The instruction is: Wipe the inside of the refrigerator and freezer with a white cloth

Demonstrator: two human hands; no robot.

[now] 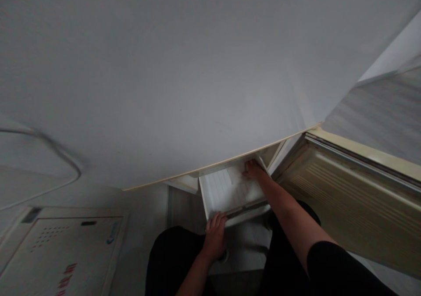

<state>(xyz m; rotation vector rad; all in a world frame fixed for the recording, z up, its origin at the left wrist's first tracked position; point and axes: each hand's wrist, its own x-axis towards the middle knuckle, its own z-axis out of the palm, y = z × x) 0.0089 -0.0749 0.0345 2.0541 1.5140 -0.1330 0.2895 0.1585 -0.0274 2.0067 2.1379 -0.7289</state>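
A white drawer is pulled partway out of a white fridge-like cabinet. My left hand is at the drawer's front left corner, with its fingers hooked over the rim. Deep inside the drawer, near its back right, is my right hand. Its fingers are bent down close to the drawer's floor. Beside them lies a pale flat patch, possibly a cloth or sheet; it is too dim to tell. Whatever the right fingers hold, if anything, is hidden.
The cabinet's door stands wide on the right, its ribbed inner side facing up towards me. My knees flank the drawer. On the left are a metal wall panel with red lettering and a cable. Grey flooring shows beyond.
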